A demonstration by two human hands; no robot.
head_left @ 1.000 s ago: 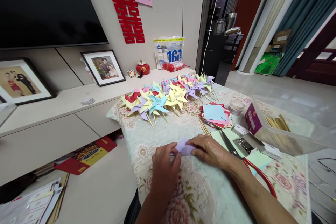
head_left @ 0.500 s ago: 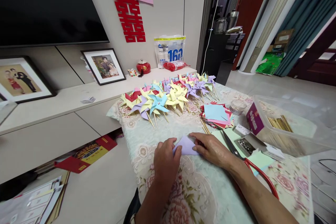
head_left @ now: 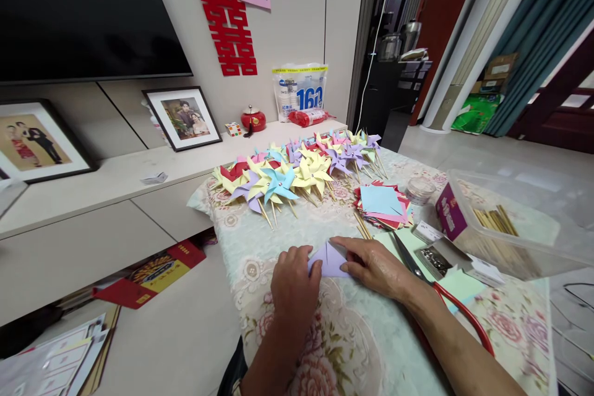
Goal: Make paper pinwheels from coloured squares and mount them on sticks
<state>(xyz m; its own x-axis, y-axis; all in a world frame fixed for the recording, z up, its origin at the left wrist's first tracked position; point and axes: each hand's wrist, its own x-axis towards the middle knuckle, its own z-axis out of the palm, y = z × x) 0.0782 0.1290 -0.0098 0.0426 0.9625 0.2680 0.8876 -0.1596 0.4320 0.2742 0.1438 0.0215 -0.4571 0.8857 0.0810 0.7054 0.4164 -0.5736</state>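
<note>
A sheet of purple paper (head_left: 330, 266), folded into a triangle, lies on the flowered tablecloth in front of me. A short slit or crease line shows near its peak. My left hand (head_left: 296, 281) is closed on the left corner, its thumb resting on top of the sheet. At the right side, my right hand (head_left: 374, 265) pinches the paper, with the index finger stretched along to the peak. Close to my right forearm lie scissors (head_left: 411, 260) with red handles (head_left: 471, 318); the forearm partly hides them.
Many paper pinwheels (head_left: 281, 183) on sticks lie behind. A stack of coloured paper squares (head_left: 383, 201), a round clear container (head_left: 420, 189), a small box of metal pins (head_left: 436, 258) and a clear plastic bin (head_left: 505, 253) with wooden sticks stand to the right.
My right index finger has shifted slightly left onto the paper's peak. A line on the purple paper shows now that was not visible before. My left hand has hardly moved.
</note>
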